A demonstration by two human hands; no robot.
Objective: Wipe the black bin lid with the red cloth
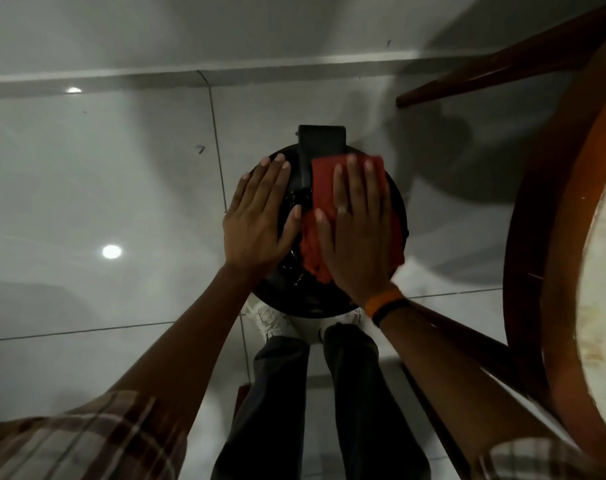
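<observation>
A round black bin lid (287, 289) lies below me in the middle of the head view, with a black hinge block (321, 142) at its far edge. The red cloth (324, 185) is spread over the lid's right half. My right hand (358, 223) presses flat on the cloth, fingers stretched out toward the hinge. My left hand (260, 216) rests flat on the bare left half of the lid, fingers apart, holding nothing. Much of the lid is hidden under both hands.
A round wooden table (537, 258) with dark legs stands close on the right. Glossy white floor tiles (104, 188) surround the bin, and a wall base (190, 76) runs behind it. My legs and white shoes (270, 318) are just in front of the bin.
</observation>
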